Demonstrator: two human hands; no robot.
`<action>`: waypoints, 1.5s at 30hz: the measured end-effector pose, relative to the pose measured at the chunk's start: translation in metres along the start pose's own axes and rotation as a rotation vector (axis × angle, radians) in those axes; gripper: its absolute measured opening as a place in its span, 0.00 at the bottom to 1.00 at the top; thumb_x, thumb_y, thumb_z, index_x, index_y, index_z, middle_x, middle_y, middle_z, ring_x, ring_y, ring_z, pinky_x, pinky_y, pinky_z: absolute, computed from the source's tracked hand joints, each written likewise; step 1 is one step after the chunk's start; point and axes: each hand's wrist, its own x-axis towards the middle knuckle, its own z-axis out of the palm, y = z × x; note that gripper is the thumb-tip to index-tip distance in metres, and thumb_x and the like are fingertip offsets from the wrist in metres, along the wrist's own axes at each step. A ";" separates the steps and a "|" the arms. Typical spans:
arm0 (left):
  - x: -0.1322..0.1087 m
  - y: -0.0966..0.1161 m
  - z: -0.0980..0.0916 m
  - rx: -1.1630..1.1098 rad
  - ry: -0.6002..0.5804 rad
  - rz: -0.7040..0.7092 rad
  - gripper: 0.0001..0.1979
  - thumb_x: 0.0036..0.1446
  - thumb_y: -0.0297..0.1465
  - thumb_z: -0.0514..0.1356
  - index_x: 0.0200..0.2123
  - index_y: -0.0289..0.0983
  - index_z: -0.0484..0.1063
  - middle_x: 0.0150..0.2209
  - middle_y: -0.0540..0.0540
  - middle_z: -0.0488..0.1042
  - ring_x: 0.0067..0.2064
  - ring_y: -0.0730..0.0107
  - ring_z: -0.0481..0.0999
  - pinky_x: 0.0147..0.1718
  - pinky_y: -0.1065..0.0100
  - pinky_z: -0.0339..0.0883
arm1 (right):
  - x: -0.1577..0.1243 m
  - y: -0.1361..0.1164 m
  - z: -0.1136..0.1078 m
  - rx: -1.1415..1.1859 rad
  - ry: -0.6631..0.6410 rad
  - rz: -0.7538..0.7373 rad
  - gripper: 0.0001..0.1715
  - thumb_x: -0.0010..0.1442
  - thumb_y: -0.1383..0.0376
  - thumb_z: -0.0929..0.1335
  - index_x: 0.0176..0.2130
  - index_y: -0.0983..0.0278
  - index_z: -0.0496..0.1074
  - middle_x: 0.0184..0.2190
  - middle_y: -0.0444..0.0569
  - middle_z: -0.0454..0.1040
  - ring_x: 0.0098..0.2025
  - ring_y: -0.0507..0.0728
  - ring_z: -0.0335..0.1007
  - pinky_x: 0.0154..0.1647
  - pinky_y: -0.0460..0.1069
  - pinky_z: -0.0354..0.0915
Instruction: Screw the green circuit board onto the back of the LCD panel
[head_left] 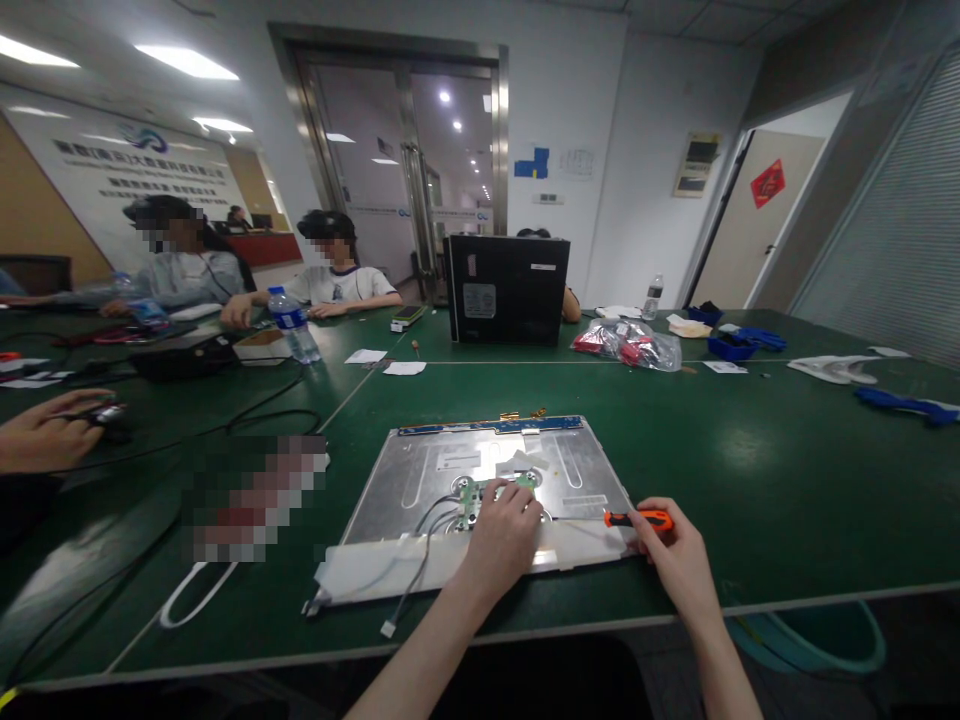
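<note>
A flat silver display panel [390,500] lies back-side up on the table in front of me, with a blue circuit strip [487,427] along its far edge. My left hand [504,530] is on the green circuit board [471,492] at the panel's middle, fingers bent over it; the fingertips are partly hidden. Grey cables [424,575] run from the board across the white near strip to a loose connector. In my right hand [679,555] is a screwdriver with an orange and black handle [652,520]. Its thin shaft points left over the panel, toward the board.
A black computer case [508,290] stands across the table. Water bottles [294,325], a plastic bag with red items [628,343] and blue gloves [907,405] lie around. Another person's hand [45,435] is at left, near black cables. A teal basin [825,640] sits below the table edge.
</note>
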 end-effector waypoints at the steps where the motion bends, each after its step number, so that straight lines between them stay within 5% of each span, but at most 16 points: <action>1: 0.000 0.000 0.000 0.000 -0.003 0.001 0.09 0.53 0.18 0.54 0.28 0.36 0.70 0.31 0.46 0.73 0.36 0.63 0.70 0.46 0.58 0.59 | 0.000 0.000 0.000 -0.004 -0.001 0.000 0.21 0.51 0.49 0.69 0.35 0.63 0.69 0.19 0.42 0.68 0.18 0.53 0.64 0.20 0.47 0.59; 21: -0.001 0.000 -0.001 -0.119 -0.025 -0.047 0.08 0.54 0.21 0.54 0.29 0.37 0.70 0.33 0.45 0.73 0.38 0.62 0.69 0.45 0.57 0.59 | 0.001 -0.002 0.000 0.017 0.026 -0.002 0.22 0.52 0.49 0.69 0.37 0.63 0.67 0.23 0.43 0.68 0.20 0.52 0.63 0.20 0.46 0.60; 28: 0.000 -0.007 0.001 -0.331 -0.043 -0.186 0.05 0.53 0.23 0.58 0.28 0.38 0.70 0.33 0.48 0.73 0.40 0.63 0.69 0.44 0.59 0.58 | 0.023 -0.039 0.014 -0.085 0.077 -0.235 0.20 0.53 0.52 0.69 0.40 0.62 0.65 0.28 0.45 0.69 0.23 0.52 0.63 0.23 0.46 0.62; 35: 0.001 -0.007 0.000 -0.355 -0.073 -0.244 0.05 0.52 0.23 0.60 0.28 0.39 0.71 0.34 0.49 0.74 0.40 0.64 0.70 0.44 0.59 0.58 | 0.064 -0.099 0.055 -0.206 0.038 -0.632 0.07 0.55 0.62 0.65 0.34 0.60 0.60 0.18 0.36 0.60 0.16 0.48 0.55 0.18 0.43 0.54; 39: 0.000 -0.007 0.001 -0.337 -0.075 -0.235 0.04 0.52 0.23 0.60 0.28 0.38 0.71 0.34 0.49 0.74 0.40 0.63 0.70 0.45 0.58 0.57 | 0.076 -0.104 0.078 -0.218 0.011 -0.748 0.07 0.54 0.63 0.64 0.35 0.60 0.58 0.18 0.34 0.57 0.15 0.47 0.54 0.18 0.43 0.52; 45: -0.001 -0.006 0.004 -0.319 -0.053 -0.220 0.04 0.52 0.23 0.61 0.29 0.38 0.71 0.34 0.49 0.74 0.40 0.64 0.70 0.46 0.58 0.57 | 0.069 -0.088 0.081 -0.159 0.202 -0.671 0.09 0.54 0.61 0.64 0.35 0.60 0.58 0.18 0.34 0.58 0.15 0.48 0.54 0.16 0.43 0.52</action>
